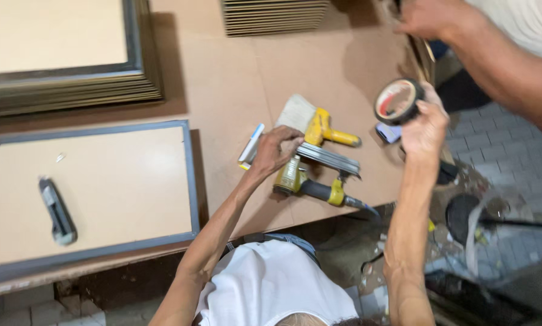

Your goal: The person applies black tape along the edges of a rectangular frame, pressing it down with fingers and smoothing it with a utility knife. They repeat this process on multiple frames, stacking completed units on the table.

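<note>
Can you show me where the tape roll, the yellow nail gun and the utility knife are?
tape roll (398, 101), head view, on the roll's dark outer band.
nail gun (292, 176), head view, on its yellow body.
utility knife (56, 210), head view, on the middle of its grey handle.
</note>
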Demonstrator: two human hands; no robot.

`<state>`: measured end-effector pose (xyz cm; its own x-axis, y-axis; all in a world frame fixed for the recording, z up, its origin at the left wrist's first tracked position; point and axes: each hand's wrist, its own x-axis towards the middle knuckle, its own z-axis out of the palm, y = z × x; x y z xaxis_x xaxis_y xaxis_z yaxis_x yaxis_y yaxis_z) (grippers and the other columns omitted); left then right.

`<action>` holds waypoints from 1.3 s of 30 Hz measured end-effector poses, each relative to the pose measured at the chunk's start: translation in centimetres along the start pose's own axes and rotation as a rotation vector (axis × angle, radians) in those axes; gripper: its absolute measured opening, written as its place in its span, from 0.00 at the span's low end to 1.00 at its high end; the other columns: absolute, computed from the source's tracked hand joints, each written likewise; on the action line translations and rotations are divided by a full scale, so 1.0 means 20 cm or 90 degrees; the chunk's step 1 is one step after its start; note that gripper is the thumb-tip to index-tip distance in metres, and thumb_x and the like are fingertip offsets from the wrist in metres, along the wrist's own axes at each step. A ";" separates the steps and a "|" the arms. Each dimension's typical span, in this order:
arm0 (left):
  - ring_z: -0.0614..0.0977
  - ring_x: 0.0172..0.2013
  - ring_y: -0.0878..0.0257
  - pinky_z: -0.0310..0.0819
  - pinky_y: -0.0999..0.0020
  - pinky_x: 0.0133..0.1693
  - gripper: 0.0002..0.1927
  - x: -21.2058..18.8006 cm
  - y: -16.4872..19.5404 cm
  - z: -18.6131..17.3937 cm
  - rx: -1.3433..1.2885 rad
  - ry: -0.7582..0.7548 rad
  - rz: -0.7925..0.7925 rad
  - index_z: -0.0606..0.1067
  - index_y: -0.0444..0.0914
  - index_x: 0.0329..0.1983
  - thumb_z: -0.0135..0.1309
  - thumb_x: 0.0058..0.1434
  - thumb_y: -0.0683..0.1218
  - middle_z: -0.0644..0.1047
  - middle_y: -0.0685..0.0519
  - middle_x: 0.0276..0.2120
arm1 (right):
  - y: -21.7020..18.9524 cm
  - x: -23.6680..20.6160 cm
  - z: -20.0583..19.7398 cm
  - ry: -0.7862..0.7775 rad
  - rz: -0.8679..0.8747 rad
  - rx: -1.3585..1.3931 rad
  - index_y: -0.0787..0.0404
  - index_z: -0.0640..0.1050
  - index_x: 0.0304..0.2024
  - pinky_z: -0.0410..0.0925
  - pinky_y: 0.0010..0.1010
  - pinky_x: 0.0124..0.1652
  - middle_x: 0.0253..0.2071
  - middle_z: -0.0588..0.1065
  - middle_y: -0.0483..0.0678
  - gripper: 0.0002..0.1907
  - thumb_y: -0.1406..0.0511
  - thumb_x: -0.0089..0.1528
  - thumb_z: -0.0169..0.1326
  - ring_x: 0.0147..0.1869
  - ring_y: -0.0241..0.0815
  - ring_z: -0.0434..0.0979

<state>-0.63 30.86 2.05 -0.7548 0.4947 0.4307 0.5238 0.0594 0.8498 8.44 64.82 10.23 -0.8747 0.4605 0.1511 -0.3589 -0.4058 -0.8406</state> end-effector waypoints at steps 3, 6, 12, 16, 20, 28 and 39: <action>0.85 0.39 0.55 0.79 0.62 0.43 0.09 -0.10 -0.07 -0.10 0.016 0.000 -0.070 0.83 0.38 0.43 0.61 0.62 0.46 0.83 0.49 0.38 | 0.00 0.09 -0.10 0.052 0.041 0.057 0.67 0.72 0.60 0.72 0.38 0.55 0.50 0.77 0.53 0.28 0.69 0.56 0.54 0.51 0.47 0.77; 0.85 0.38 0.56 0.79 0.62 0.43 0.10 -0.17 -0.10 -0.15 0.018 0.029 -0.101 0.83 0.38 0.43 0.60 0.63 0.47 0.83 0.49 0.38 | 0.04 0.17 -0.18 0.058 0.060 0.062 0.63 0.72 0.59 0.73 0.39 0.47 0.45 0.77 0.53 0.25 0.69 0.58 0.54 0.44 0.46 0.76; 0.85 0.36 0.58 0.79 0.64 0.40 0.10 -0.23 -0.11 -0.23 0.025 0.043 -0.149 0.82 0.37 0.43 0.61 0.62 0.47 0.84 0.48 0.39 | 0.22 0.35 -0.16 0.001 -0.037 0.047 0.68 0.69 0.57 0.75 0.39 0.53 0.46 0.75 0.56 0.22 0.76 0.59 0.51 0.49 0.50 0.78; 0.85 0.35 0.59 0.79 0.64 0.39 0.10 -0.25 -0.13 -0.25 0.016 0.011 -0.184 0.83 0.37 0.43 0.61 0.62 0.46 0.84 0.48 0.37 | 0.28 0.37 -0.08 0.074 -0.059 0.081 0.67 0.69 0.58 0.78 0.42 0.55 0.50 0.75 0.54 0.26 0.78 0.56 0.52 0.53 0.50 0.80; 0.85 0.33 0.57 0.79 0.63 0.39 0.10 -0.29 -0.16 -0.24 0.040 -0.035 -0.263 0.83 0.36 0.44 0.61 0.63 0.46 0.84 0.47 0.36 | 0.30 0.39 -0.04 0.055 -0.068 0.039 0.68 0.67 0.59 0.77 0.41 0.52 0.50 0.75 0.58 0.28 0.76 0.54 0.51 0.50 0.51 0.78; 0.86 0.38 0.62 0.79 0.66 0.46 0.11 -0.40 -0.25 -0.20 -0.011 -0.041 -0.333 0.83 0.37 0.43 0.60 0.62 0.47 0.86 0.50 0.37 | 0.29 0.44 -0.23 0.120 -0.096 0.037 0.69 0.68 0.57 0.74 0.35 0.58 0.51 0.75 0.54 0.27 0.76 0.53 0.51 0.55 0.47 0.78; 0.85 0.39 0.65 0.79 0.68 0.45 0.14 -0.48 -0.23 -0.15 -0.045 -0.038 -0.416 0.83 0.37 0.46 0.60 0.62 0.50 0.85 0.52 0.37 | 0.35 0.35 -0.15 0.101 -0.067 0.072 0.66 0.69 0.58 0.75 0.29 0.48 0.49 0.75 0.52 0.25 0.77 0.57 0.50 0.50 0.41 0.77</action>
<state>3.03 23.22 -4.98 -0.8843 0.4234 -0.1970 -0.0642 0.3076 0.9494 0.75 67.55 3.86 -0.7714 0.6198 0.1442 -0.4879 -0.4308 -0.7592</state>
